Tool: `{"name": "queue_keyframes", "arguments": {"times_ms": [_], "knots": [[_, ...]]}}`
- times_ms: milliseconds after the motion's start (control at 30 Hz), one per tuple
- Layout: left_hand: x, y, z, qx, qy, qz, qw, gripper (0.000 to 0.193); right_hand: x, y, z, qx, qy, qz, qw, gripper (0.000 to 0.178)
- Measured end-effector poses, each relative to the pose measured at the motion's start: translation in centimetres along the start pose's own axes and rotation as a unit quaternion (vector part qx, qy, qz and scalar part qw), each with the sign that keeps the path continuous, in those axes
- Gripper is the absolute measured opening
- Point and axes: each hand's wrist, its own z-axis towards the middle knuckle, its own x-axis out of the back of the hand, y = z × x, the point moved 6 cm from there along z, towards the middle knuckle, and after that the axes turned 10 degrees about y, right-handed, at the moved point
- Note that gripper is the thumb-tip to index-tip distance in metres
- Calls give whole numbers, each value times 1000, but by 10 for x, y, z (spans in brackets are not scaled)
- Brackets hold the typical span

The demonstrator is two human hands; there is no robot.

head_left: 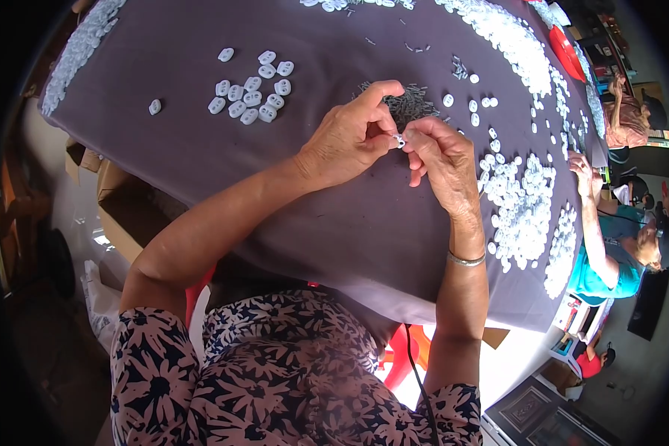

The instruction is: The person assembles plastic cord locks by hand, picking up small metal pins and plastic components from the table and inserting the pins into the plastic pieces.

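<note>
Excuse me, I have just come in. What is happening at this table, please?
A person is working with small parts at the table. The left hand pinches a small white piece, and the right hand has its fingertips against it; whether these also hold something is too small to tell. Just beyond lie grey pins. A loose group of white pieces lies to the left, a bigger heap to the right.

Tablecloth (349,238), plain greyish purple. Oval pieces (524,212) by the tabletop's right edge, white. Small slim parts (418,104), dark grey. Bracelet (466,261), silver. Blouse (275,375), navy with pale-pink flowers.
</note>
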Motion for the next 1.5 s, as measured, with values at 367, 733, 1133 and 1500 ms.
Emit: {"name": "queue_keyframes", "arguments": {"times_ms": [367,733,1133,1500], "knots": [[2,4,0,5,7,44,999,58,-5,-2,0,107,34,-52,992,4],[0,6,-1,1,-5,23,1000,59,10,-7,1,122,43,-5,992,3],[-3,7,-3,-29,-13,48,998,60,5,-20,0,209,-37,-159,964,10],[-3,5,-5,-17,-22,52,998,64,3,-22,-1,208,-34,-195,958,12]]}}
